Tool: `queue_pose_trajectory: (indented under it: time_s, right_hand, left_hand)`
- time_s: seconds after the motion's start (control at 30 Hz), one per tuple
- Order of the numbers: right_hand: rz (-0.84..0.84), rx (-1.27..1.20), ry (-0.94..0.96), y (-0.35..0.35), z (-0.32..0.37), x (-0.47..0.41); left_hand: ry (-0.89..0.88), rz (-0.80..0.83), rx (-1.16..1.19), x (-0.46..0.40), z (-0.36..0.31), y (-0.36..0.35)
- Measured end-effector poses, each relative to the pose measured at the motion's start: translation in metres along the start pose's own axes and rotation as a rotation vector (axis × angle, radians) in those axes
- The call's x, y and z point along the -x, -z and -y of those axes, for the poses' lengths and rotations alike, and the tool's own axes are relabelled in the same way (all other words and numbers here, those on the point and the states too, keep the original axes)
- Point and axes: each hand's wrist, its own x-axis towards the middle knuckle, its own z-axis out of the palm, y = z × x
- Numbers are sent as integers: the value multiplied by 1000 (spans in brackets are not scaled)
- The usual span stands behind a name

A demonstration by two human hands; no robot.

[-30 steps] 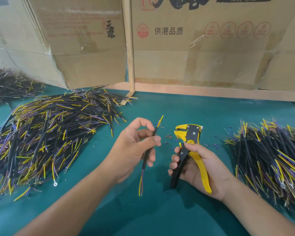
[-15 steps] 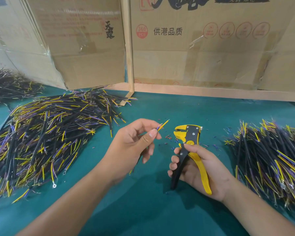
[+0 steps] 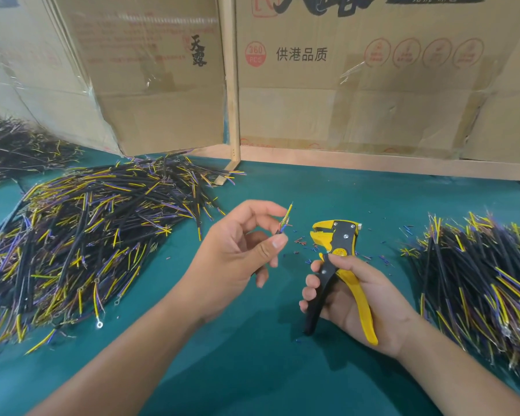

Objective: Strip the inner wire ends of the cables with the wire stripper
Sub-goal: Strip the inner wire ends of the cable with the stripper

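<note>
Left hand: your left hand (image 3: 237,250) is up over the mat (image 3: 252,370), fingers curled, pinching one cable (image 3: 284,225) near its end.
Cable: its short yellow and blue inner wires poke up and fan out past your fingertips (image 3: 278,243); the rest of it is hidden behind your palm.
Right hand: your right hand (image 3: 357,298) wraps both handles of the stripper (image 3: 336,265), thumb across the black body.
Stripper: head up, pointing away from you, yellow handle on the right, black on the left; jaws stand slightly apart with nothing between them.
Gap: cable tip sits just left of the stripper head, not touching it.
Left pile (image 3: 81,244): a big heap of black cables, well apart from your hands.
Right pile (image 3: 478,280): another heap by your right forearm.
Scraps (image 3: 300,243): tiny bits lie scattered on the mat around the stripper head.
Back: cardboard boxes (image 3: 357,85) stand along the far edge.
</note>
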Motion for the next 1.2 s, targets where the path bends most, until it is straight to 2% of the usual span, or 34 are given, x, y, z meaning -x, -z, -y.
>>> queue_pose_trajectory:
  time_s: [0.37,0.57,0.83,1.1,1.2]
  right_hand:
    - [-11,10,11,0,0,0]
    - [-22,11,10,-2,0,1]
    - [-14,14,4,0,-1,0]
    - [2,9,10,2,-2,-1]
    - [3,14,10,2,-1,-1]
  left_hand:
    - [6,-73,-145,1,-2,0]
    - [-42,13,-341,1,-1,0]
    - [-27,134,-450,4,1,2]
    - [-44,137,-448,5,-2,2]
    - [14,106,-380,4,-4,-1]
